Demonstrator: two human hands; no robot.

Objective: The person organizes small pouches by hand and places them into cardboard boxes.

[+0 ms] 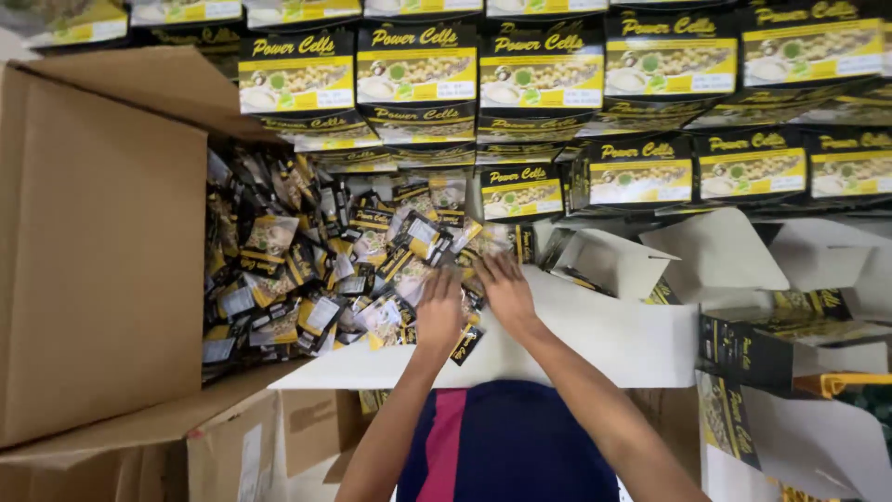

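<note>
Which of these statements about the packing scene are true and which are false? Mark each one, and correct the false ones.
1. Both hands rest on the heap of small sachets. True: the left hand and the right hand lie side by side at its edge.
2. The sachets are red and blue. False: they are black, yellow and white.
3. Closed black and yellow boxes are stacked in rows beyond the heap. True.
4. The large cardboard box stands to the right of the hands. False: it is on the left.
5. An open, empty carton lies to the right of the hands. True.
</note>
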